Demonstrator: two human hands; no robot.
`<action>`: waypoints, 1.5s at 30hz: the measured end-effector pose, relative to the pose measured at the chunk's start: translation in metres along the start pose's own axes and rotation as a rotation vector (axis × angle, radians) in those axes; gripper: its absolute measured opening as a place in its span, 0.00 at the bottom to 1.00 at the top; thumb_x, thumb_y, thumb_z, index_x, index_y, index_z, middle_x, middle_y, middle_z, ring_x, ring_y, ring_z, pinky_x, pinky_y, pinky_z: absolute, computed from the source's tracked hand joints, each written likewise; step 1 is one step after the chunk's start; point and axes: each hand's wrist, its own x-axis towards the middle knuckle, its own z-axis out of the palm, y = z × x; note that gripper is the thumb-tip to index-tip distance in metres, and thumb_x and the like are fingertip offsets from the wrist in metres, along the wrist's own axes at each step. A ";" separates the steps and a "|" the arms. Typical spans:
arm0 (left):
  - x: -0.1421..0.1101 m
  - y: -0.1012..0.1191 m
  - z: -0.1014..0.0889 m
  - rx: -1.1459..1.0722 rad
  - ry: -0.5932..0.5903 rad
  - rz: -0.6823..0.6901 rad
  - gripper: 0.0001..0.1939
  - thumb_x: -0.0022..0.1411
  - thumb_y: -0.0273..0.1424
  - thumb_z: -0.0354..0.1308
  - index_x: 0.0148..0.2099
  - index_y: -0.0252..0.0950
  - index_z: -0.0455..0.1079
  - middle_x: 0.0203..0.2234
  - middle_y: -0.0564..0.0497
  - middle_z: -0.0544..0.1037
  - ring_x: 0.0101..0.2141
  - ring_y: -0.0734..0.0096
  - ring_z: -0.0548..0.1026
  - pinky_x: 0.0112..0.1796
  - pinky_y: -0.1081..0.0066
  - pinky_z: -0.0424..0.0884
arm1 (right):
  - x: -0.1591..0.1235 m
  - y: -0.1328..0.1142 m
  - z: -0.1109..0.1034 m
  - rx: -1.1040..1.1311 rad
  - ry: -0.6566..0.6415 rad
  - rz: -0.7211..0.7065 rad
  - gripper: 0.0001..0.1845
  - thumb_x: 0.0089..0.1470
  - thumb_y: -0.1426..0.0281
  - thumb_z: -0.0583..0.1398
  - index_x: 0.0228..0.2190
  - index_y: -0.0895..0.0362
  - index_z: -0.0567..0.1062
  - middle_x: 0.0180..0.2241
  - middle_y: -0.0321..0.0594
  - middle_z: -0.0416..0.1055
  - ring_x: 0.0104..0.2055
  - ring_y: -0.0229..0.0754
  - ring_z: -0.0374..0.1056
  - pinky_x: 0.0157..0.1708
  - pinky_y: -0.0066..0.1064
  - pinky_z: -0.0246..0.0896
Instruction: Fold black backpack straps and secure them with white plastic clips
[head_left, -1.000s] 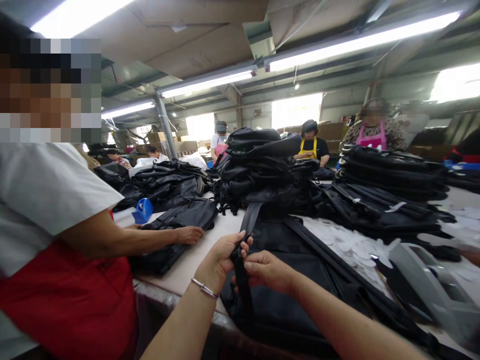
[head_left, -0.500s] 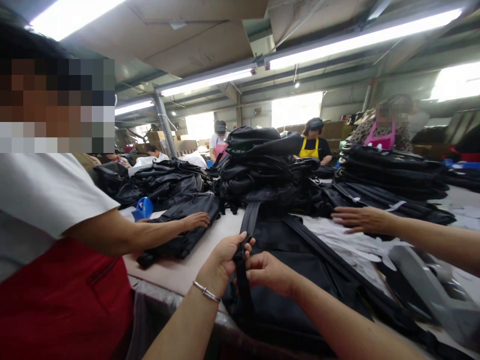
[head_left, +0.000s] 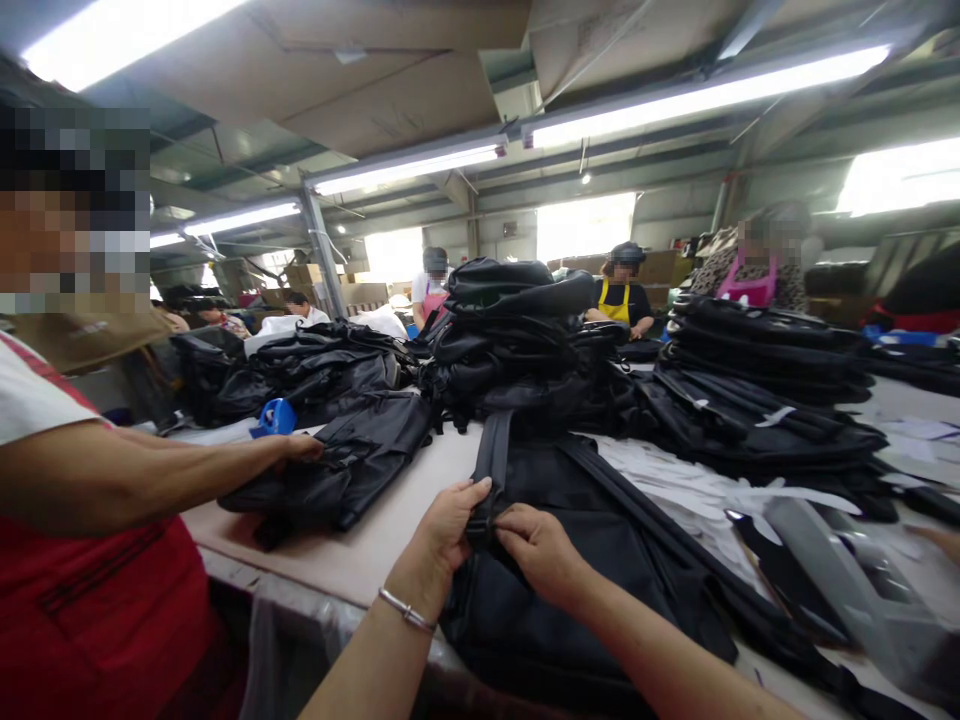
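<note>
A black backpack (head_left: 577, 590) lies on the table in front of me, its straps facing up. My left hand (head_left: 448, 520), with a silver bangle at the wrist, is closed round the left shoulder strap (head_left: 492, 450) near its lower end. Beside it, my right hand (head_left: 541, 548) pinches at the same strap, close to a dark buckle (head_left: 480, 522). The buckle is partly covered by my fingers. The other shoulder strap (head_left: 637, 500) runs loose down the right side of the bag.
To the left a person in a red apron handles another black bag (head_left: 390, 440), near a blue tape dispenser (head_left: 274, 417). Black bags are piled behind (head_left: 517, 330) and at right (head_left: 765, 350). White strips (head_left: 675, 490) and a grey metal device (head_left: 840, 580) lie at right.
My right hand has shifted up slightly, and the webbing that hung below the buckle no longer shows. The co-worker's arm at right has withdrawn; the person at left has pulled their bag nearer.
</note>
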 end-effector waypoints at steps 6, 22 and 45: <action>0.009 -0.033 -0.008 -0.063 0.077 0.058 0.19 0.45 0.36 0.71 0.27 0.34 0.62 0.16 0.56 0.68 0.17 0.77 0.67 0.19 0.75 0.61 | -0.007 -0.009 0.009 0.064 0.146 0.130 0.14 0.55 0.66 0.56 0.20 0.57 0.72 0.22 0.36 0.64 0.23 0.37 0.63 0.24 0.28 0.57; -0.007 -0.035 0.008 0.410 0.250 0.320 0.17 0.58 0.45 0.57 0.30 0.35 0.66 0.21 0.52 0.74 0.22 0.70 0.71 0.26 0.71 0.65 | -0.033 -0.028 -0.007 -0.123 0.201 -0.002 0.04 0.48 0.76 0.57 0.26 0.55 0.69 0.24 0.33 0.63 0.26 0.37 0.59 0.28 0.28 0.55; 0.023 -0.025 0.000 1.021 0.346 0.592 0.12 0.63 0.40 0.54 0.32 0.39 0.65 0.23 0.48 0.76 0.28 0.63 0.73 0.32 0.69 0.61 | -0.027 -0.019 -0.023 0.303 0.047 0.344 0.19 0.45 0.57 0.65 0.18 0.58 0.70 0.15 0.30 0.57 0.20 0.32 0.50 0.21 0.27 0.45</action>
